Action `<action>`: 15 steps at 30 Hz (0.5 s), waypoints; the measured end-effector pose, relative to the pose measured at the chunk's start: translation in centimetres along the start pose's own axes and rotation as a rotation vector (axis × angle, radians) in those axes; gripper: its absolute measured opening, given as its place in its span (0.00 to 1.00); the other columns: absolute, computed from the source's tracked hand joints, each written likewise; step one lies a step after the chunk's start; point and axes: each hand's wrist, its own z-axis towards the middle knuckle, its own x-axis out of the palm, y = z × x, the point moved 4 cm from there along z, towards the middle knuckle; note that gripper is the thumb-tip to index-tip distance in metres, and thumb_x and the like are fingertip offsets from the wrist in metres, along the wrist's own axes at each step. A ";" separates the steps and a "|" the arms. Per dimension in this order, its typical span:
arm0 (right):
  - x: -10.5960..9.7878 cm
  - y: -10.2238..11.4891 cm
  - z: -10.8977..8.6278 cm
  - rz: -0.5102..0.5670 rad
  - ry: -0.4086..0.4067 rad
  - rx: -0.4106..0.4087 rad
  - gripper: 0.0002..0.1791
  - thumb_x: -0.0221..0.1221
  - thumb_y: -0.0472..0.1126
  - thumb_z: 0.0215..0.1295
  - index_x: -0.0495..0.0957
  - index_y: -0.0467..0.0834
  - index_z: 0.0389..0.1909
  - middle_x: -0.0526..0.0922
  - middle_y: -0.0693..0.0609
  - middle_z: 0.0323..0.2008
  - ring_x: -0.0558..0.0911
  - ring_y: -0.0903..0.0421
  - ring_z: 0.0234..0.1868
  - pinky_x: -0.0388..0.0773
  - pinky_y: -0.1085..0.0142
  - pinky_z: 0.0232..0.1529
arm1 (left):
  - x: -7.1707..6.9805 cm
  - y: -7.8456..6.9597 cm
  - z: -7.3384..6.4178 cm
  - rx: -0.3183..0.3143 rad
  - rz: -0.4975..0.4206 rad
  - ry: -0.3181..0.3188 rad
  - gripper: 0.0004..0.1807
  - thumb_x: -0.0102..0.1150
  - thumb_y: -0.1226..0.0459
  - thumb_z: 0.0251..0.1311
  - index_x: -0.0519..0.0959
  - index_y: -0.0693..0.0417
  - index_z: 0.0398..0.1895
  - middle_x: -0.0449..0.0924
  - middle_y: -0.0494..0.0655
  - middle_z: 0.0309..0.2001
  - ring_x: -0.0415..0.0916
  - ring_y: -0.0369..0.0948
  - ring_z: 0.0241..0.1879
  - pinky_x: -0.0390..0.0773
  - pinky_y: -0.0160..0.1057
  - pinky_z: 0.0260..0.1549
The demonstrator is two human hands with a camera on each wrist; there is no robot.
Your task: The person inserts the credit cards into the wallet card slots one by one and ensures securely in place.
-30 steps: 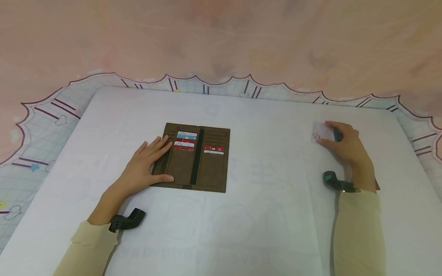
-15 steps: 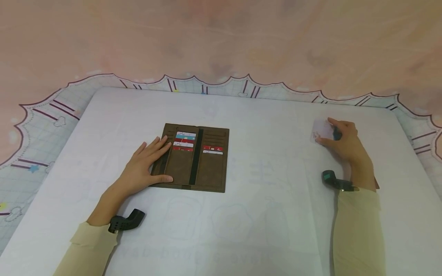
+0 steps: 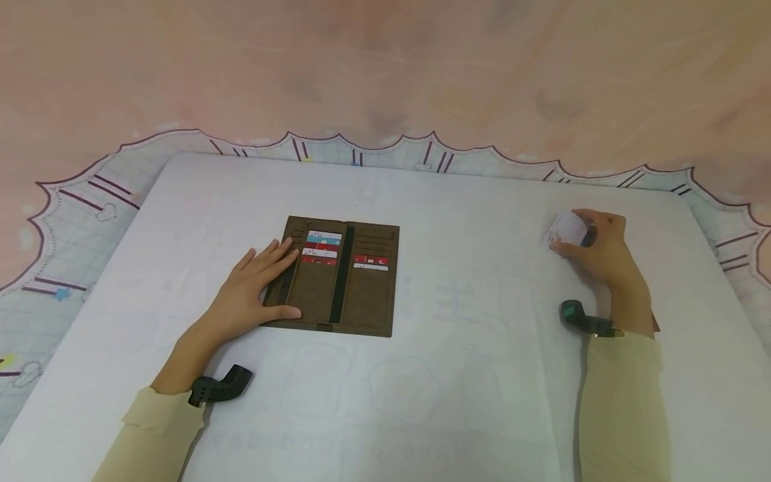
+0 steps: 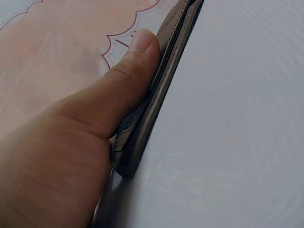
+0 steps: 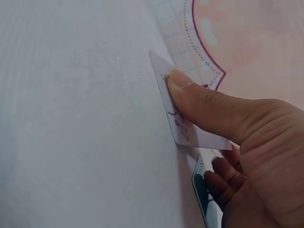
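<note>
White card (image 3: 569, 226) pinched well right of the wallet (image 3: 370, 298)
It is gripped by the right hand (image 3: 602, 251); the wallet's left side is touched by the outspread left hand (image 3: 245, 294).

White surface (image 3: 464, 227) spreads around your right hand (image 3: 608, 253); beyond it, scalloped pale border (image 3: 391, 157), then mottled peach surface (image 3: 385, 67). Light soft, dim.
</note>
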 end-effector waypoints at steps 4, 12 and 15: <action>0.1 0.2 -0.1 0.003 0.001 -0.012 0.50 0.64 0.56 0.59 0.48 0.40 0.74 0.40 0.30 0.68 0.49 0.30 0.68 0.46 0.35 0.64 | 0.1 0.0 -0.3 -0.006 -0.001 0.003 0.53 0.69 0.44 0.48 0.57 0.55 0.74 0.48 0.52 0.75 0.40 0.49 0.74 0.34 0.51 0.70; 0.3 0.6 -0.5 0.007 -0.010 -0.038 0.48 0.63 0.52 0.61 0.47 0.42 0.74 0.48 0.30 0.67 0.55 0.33 0.64 0.51 0.36 0.64 | -0.1 -0.1 -0.3 -0.010 -0.001 0.009 0.53 0.69 0.44 0.48 0.57 0.56 0.73 0.48 0.53 0.74 0.40 0.49 0.74 0.34 0.51 0.70; 0.1 0.7 -0.5 -0.006 -0.019 -0.043 0.47 0.60 0.53 0.64 0.46 0.44 0.75 0.51 0.30 0.66 0.57 0.34 0.60 0.55 0.35 0.62 | -0.3 -0.2 0.0 -0.007 0.001 0.007 0.53 0.69 0.44 0.48 0.57 0.56 0.73 0.48 0.53 0.74 0.40 0.49 0.74 0.34 0.51 0.70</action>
